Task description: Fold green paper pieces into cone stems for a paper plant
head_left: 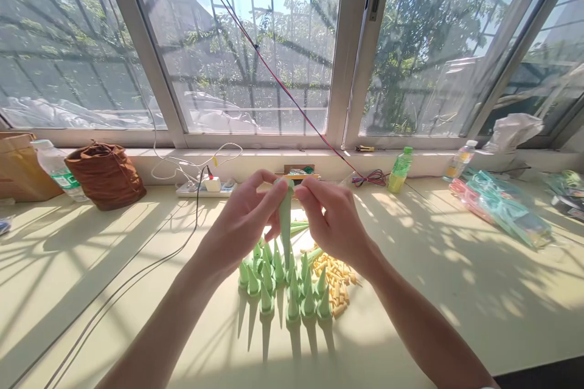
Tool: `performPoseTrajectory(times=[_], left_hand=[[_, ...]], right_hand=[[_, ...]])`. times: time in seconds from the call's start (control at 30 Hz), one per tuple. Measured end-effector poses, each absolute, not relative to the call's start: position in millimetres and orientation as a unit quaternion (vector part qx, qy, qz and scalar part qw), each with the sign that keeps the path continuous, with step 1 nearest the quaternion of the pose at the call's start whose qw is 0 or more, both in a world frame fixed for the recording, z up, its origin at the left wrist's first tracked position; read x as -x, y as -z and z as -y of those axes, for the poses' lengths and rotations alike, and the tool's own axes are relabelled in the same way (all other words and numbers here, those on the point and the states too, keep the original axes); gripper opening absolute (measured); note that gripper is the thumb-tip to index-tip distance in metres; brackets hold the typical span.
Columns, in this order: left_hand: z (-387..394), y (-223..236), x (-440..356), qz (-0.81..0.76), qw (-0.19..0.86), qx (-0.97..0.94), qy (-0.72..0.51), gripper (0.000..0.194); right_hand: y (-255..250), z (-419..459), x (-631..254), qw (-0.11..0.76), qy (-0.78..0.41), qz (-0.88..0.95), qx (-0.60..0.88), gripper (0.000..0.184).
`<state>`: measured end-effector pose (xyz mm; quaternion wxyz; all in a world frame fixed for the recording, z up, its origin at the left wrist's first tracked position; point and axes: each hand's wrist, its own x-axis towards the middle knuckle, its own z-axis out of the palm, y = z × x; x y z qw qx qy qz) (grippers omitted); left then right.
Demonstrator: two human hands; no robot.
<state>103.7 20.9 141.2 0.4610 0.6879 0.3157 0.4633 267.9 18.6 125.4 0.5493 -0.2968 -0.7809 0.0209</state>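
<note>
My left hand (249,219) pinches a long green plastic cone (285,225) near its wide end, with the tip pointing down. Close against that upper end, my right hand (333,213) has thumb and finger pressed together; whatever they hold is too small or hidden to make out. Below the hands, several similar green cones (293,309) stand point-up on the table in loose rows. Beside them on the right lies a heap of small yellow-orange pieces (337,282). A few green cones (298,228) lie on their sides behind the held one.
A power strip (223,188) with cables sits by the sill, and a black cable (182,243) crosses the table on the left. A brown pouch (107,173) and a clear bottle (59,170) stand far left. Towards the right are a green bottle (400,170) and plastic bags (502,203).
</note>
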Motion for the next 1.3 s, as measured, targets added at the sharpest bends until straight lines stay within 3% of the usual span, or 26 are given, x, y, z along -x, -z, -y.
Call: performPoseTrajectory(times=[0.47,1.03,1.3], left_hand=[[-9,-141,-115,-0.284,0.231,-0.758,-0.540,0.012],[-17,-140,-103,-0.236,-0.014,-0.839,-0.490,0.010],[-21,-136,-101,-0.191,-0.054,-0.853,-0.482,0.010]], right_hand=[[-123,-16,-266,0.565,-0.220,0.726,0.325,0.044],[-126,-16,-269,0.537,-0.250,0.732,0.337,0.047],[-128,-15,-272,0.524,-0.255,0.734,0.348,0.048]])
